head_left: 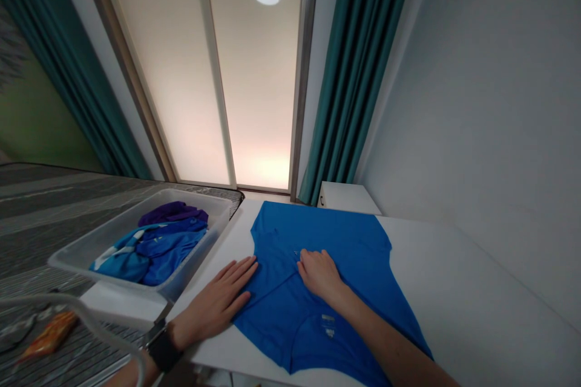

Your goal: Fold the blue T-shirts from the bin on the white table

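A blue T-shirt (363,254) lies spread on the white table, its neckline and small printed neck label toward me. Creases run across its left half. My left hand (222,296) rests flat at the shirt's left edge, fingers stretched out, partly on the cloth and partly on the table. Near the middle of the shirt, my right hand (320,275) has its fingers curled down onto the fabric, closed on it. That forearm covers part of the shirt's lower right side. A dark watch is on my left wrist.
Left of the white table (454,290) stands a translucent plastic bin (200,196) holding blue and purple clothes (172,245). A pale curved tube (86,314) crosses the lower left, near an orange packet (49,335). Behind are a white cabinet (347,195), teal curtains (349,72) and frosted sliding doors (258,91).
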Demonstrator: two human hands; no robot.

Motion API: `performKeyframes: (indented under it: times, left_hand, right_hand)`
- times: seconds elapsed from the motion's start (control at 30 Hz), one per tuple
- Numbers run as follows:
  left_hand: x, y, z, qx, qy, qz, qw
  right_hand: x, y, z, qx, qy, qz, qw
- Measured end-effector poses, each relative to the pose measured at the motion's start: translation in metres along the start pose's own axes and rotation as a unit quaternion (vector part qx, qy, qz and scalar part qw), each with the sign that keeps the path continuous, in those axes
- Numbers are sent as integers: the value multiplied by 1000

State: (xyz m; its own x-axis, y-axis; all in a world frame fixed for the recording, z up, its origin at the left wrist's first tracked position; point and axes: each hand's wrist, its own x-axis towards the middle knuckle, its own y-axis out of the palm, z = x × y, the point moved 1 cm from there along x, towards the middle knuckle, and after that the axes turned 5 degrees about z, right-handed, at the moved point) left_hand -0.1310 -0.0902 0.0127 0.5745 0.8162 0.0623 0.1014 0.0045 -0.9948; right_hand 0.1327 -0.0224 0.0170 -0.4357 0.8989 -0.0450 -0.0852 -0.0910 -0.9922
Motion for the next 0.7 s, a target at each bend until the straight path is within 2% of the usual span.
performKeyframes:
  times: [0.1, 0.7]
  left_hand:
    - [0, -1, -1, 0, 2, -16, 1000]
    - [-6, 3, 1, 14, 5, -9, 1000]
  right_hand:
    - [0, 2, 2, -5, 9, -4, 1000]
    - [3, 7, -3, -8, -4, 0, 1000]
